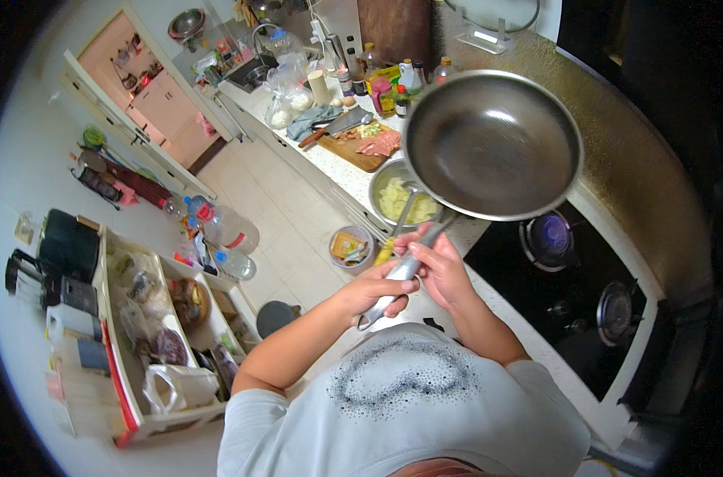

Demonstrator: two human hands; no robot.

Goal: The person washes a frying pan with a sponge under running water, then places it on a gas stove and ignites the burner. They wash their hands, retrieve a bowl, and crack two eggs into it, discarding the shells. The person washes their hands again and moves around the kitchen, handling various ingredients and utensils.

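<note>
My left hand (pixel 382 291) is wrapped around the rear of a metal pan handle (pixel 404 269). Farther up the same handle, my right hand (pixel 437 262) grips it. The frying pan (pixel 495 143) is raised above the counter and the hob's far edge, and its dark inside, with no food in it, faces me. Partly behind the pan, a metal bowl (pixel 375 206) holds pale sliced vegetable pieces (pixel 400 200). A metal spoon or ladle (pixel 408 206) with a yellow handle leans in that bowl, close to my hands.
A blue flame shows on the farther burner (pixel 550 234) of the black gas hob (pixel 516 280); the nearer burner (pixel 614 313) looks unlit. A cleaver (pixel 343 123) and sliced meat (pixel 380 143) lie on a cutting board (pixel 361 158). Several bottles (pixel 370 56) stand behind. A bin (pixel 352 247) is on the floor.
</note>
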